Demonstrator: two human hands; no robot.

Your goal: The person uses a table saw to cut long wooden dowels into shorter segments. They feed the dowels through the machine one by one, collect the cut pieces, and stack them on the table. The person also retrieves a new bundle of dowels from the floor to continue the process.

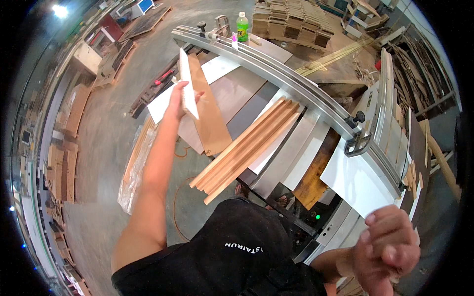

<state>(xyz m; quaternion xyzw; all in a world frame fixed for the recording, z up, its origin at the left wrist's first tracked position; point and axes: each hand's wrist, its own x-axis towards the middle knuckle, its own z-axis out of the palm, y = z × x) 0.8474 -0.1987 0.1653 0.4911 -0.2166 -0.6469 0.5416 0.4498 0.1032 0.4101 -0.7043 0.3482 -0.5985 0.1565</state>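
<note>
My left hand (178, 99) reaches out to the far left, its fingers closed round a narrow white board (187, 81) that it holds tilted up on edge. Beneath and beside that board a long brown panel (210, 121) lies on the machine table. Close to my body, a bundle of light wood strips (247, 148) rests diagonally across the table. At the lower right my right hand (387, 246) is raised with its fingers curled in, and I see nothing in it. A white sheet (358, 177) lies on the table just beyond that hand.
A long metal fence (276, 81) with black knobs crosses the table's far side. Behind it stand a green bottle (242, 27) and stacked cardboard (291, 24). Plastic-wrapped strips (139, 163) lean at the left. Scrap wood (419, 74) piles up at the right.
</note>
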